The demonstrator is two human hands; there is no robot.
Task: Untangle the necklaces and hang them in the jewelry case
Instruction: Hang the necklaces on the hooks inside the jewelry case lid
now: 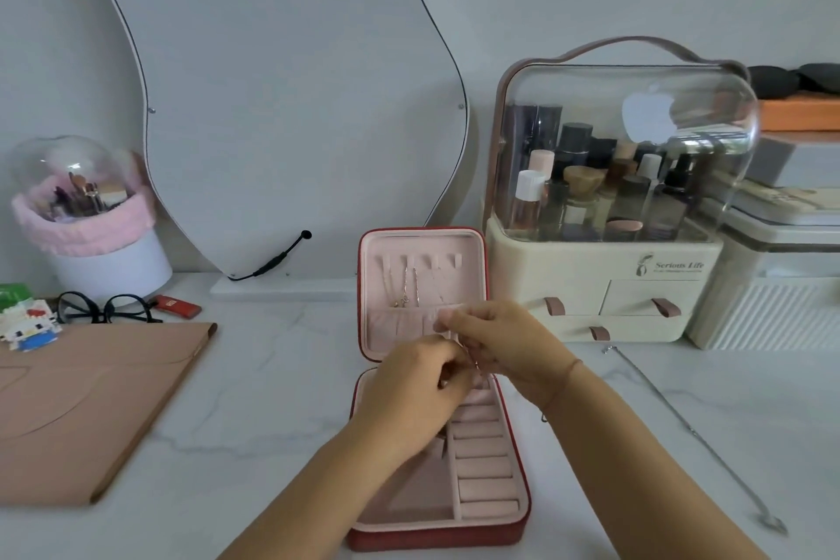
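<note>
Head view: the jewelry case [436, 539] lies open at the middle of the marble table [282, 377], red outside and pink inside, with its lid upright and its base flat toward the person. Two hung necklaces [406, 289] dangle from hooks in the lid. The left hand [418, 382] and right hand [491, 341] meet over the hinge, almost touching. Both have their fingers curled, pinching a thin necklace [472, 359] that is barely visible between them. A silver chain [695, 434] lies stretched out on the table to the right, well apart from the case. The cosmetics organizer [604, 286] stands just right of the lid, with the mirror [282, 105] behind it. Glasses [102, 309] and a brown folder [91, 400] are at far left.
</note>
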